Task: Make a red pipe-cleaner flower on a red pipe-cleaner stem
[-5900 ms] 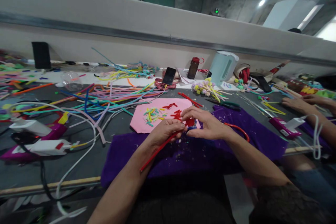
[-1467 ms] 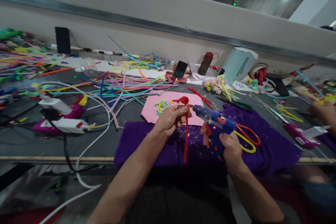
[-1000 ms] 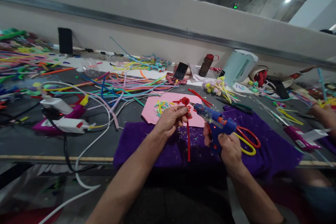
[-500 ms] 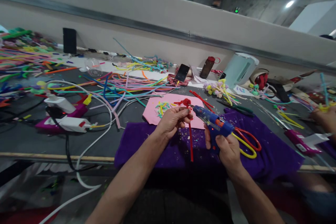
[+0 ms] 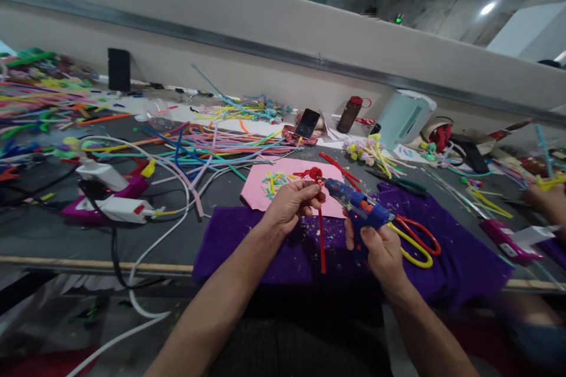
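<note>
My left hand [image 5: 294, 203] pinches a red pipe-cleaner flower [image 5: 315, 173], its straight red stem [image 5: 322, 244] hanging down below my fingers. In my right hand [image 5: 382, 250] is a blue hot glue gun [image 5: 360, 203], with a small red light on its body. The gun's nozzle points left and is right at the flower; whether it touches cannot be made out. Under both lies a pink sheet [image 5: 260, 179] with short yellow and teal pipe-cleaner pieces [image 5: 274, 184]. Red pipe cleaners [image 5: 340, 168] rest at its upper right edge.
A purple cloth [image 5: 230, 247] covers the table's front. Scissors with red and yellow handles [image 5: 420, 241] lie right of the glue gun. White cables and a power strip [image 5: 128, 188] are at left. Behind stand a phone [image 5: 307, 123], bottle [image 5: 349, 114] and pale box-like object [image 5: 407, 118]. Another person's hand [image 5: 546, 200] works at far right.
Almost nothing differs. The glue gun has shifted very slightly while its nozzle stays by the red flower; my left hand keeps its pinch.
</note>
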Motion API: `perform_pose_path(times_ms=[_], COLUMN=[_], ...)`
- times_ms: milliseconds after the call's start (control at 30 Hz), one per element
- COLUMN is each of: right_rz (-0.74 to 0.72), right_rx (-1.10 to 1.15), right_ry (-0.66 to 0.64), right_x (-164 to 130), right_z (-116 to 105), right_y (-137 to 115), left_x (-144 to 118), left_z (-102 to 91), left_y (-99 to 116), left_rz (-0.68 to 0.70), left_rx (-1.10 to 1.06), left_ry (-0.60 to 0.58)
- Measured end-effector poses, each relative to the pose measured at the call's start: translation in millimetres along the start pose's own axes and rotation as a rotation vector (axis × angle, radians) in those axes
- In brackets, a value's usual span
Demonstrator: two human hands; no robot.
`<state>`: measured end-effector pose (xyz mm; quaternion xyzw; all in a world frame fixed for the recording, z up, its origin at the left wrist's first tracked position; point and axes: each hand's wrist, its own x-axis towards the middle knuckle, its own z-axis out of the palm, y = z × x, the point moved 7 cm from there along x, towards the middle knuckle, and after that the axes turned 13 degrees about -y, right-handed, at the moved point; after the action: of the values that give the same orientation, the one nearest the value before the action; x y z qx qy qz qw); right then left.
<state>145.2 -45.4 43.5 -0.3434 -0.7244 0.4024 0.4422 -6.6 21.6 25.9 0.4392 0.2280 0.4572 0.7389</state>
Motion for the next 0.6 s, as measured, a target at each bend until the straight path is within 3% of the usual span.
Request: perform_pose_path(times_ms=[600], right_rz=[0.014], right_rx=[-0.082], right_ry=[-0.036], right_x=[-1.7], right_z=[1.2], right_y=[-3.8], left_x=[0.0], left_z=[-1.3], left_y=[1.1], left_rz=[0.013], left_rx=[-0.026], left_ry=[0.013])
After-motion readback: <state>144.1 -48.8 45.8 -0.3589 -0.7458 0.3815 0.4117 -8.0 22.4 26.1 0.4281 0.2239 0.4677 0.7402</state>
